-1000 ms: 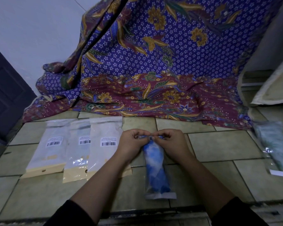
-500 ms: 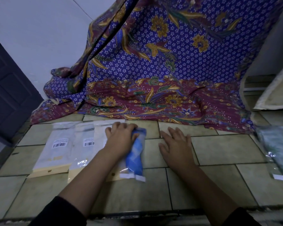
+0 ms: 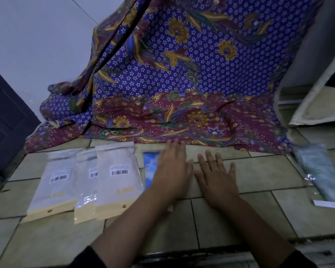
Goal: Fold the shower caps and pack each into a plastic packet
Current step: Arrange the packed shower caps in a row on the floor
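Packing looks done for the blue packet (image 3: 150,169), which lies on the floor (image 3: 259,175) just right of three white packets (image 3: 116,176), my left hand (image 3: 172,175) flat on it, fingers (image 3: 174,151) straight, likely pressing out air and lining it up, my right hand (image 3: 217,182) spread on the floor beside.

Left hand (image 3: 172,174) apparently presses the blue packet (image 3: 150,168); right hand (image 3: 218,182) lies flat
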